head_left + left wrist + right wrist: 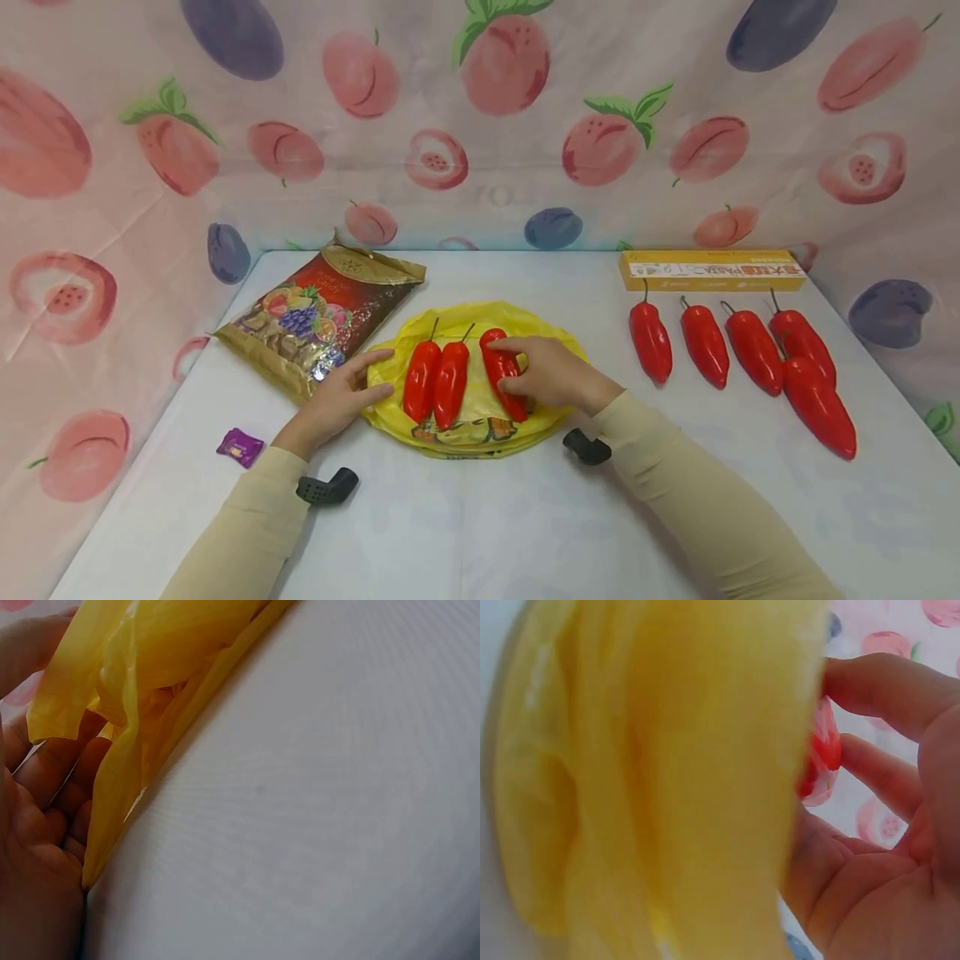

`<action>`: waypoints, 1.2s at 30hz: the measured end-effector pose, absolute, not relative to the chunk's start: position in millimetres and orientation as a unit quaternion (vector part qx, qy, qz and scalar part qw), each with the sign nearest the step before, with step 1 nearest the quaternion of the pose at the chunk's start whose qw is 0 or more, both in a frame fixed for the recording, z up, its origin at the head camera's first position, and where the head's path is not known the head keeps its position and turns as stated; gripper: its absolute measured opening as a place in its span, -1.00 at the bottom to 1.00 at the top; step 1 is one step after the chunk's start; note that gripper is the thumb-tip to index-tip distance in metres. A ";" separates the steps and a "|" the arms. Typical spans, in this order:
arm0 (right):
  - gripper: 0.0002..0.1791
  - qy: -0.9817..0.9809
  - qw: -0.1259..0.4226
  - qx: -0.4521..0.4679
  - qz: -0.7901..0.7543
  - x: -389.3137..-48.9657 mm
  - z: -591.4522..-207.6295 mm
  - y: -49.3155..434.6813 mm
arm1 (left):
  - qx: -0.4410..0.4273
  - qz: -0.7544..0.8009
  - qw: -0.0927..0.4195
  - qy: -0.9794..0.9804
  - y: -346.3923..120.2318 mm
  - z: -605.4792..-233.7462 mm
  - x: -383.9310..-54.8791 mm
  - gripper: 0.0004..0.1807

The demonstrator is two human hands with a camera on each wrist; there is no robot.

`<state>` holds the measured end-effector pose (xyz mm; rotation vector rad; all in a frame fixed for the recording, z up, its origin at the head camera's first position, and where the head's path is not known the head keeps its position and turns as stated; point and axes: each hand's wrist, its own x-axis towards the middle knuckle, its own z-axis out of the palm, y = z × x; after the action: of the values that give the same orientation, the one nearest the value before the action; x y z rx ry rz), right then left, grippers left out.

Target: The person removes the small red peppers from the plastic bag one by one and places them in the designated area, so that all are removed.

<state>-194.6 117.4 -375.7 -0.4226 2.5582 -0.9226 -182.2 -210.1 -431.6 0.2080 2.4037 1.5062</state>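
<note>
A yellow plastic bag [510, 315] lies spread on the table in front of me. Side by side on its left half are two red peppers, one [422, 379] just left of the other [452, 383], stems pointing away. Over the bag's right half, my right hand [551, 371] holds a third red pepper [499, 367] between thumb and fingers. My left hand [341, 400] is at the bag's left edge, thumb and fingers spread apart. The left wrist view has yellow plastic [120, 765] hanging over the palm; in the right wrist view, plastic [705, 787] hides most of the pepper.
Several more red peppers [705, 346] lie at the right, two of them overlapping. Behind them stands a yellow pasta box [712, 271]. A red and gold snack bag [322, 308] is at the back left, with a small purple packet [240, 447] nearer me.
</note>
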 end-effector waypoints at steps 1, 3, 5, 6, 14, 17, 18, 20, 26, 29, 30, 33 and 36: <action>-0.34 0.911 0.191 -0.150 -0.333 -194.2 -373.9 118.7 | 0.072 0.524 0.149 0.835 -210.0 -431.6 -182.1 -0.33; -0.34 0.910 0.186 -0.147 -0.339 -194.0 -370.5 121.8 | 0.071 0.525 0.150 0.835 -209.8 -431.4 -181.9 -0.33; -0.34 0.910 0.180 -0.145 -0.345 -194.2 -366.7 125.6 | 0.070 0.525 0.150 0.835 -209.7 -431.0 -181.6 -0.32; -0.34 0.909 0.178 -0.142 -0.349 -194.3 -364.4 127.5 | 0.069 0.526 0.150 0.835 -209.6 -430.8 -181.4 -0.32; -0.29 0.915 0.161 -0.126 -0.348 -199.2 -346.1 149.5 | 0.074 0.527 0.146 0.834 -210.4 -430.9 -180.9 -0.33; -0.28 0.919 0.158 -0.118 -0.340 -198.9 -340.9 161.5 | 0.080 0.528 0.146 0.833 -210.7 -431.8 -180.8 -0.33; -0.28 0.921 0.156 -0.116 -0.336 -198.5 -339.8 166.4 | 0.081 0.527 0.145 0.834 -210.8 -432.3 -180.8 -0.34; -0.27 0.925 0.153 -0.108 -0.330 -196.9 -338.2 176.7 | 0.083 0.525 0.143 0.835 -210.7 -432.6 -180.8 -0.34; -0.25 0.937 0.143 -0.079 -0.308 -192.0 -334.6 209.8 | 0.082 0.531 0.143 0.832 -210.1 -432.7 -180.6 -0.35; -0.21 0.942 0.139 -0.060 -0.300 -188.9 -333.9 227.7 | 0.081 0.529 0.141 0.833 -210.0 -432.8 -180.6 -0.35; -0.20 0.943 0.138 -0.055 -0.298 -187.7 -333.9 233.7 | 0.080 0.529 0.142 0.833 -210.2 -432.8 -180.6 -0.35; -0.17 0.945 0.133 -0.045 -0.295 -182.3 -335.1 251.4 | 0.080 0.526 0.141 0.835 -210.7 -432.6 -180.6 -0.35; -0.15 0.949 0.130 -0.037 -0.285 -176.1 -339.2 267.7 | 0.081 0.523 0.140 0.837 -211.1 -432.2 -180.3 -0.35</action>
<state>-176.1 267.7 -339.2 -0.1089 2.7570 -0.8286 -180.3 -211.1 -432.2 0.2327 2.4176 1.5113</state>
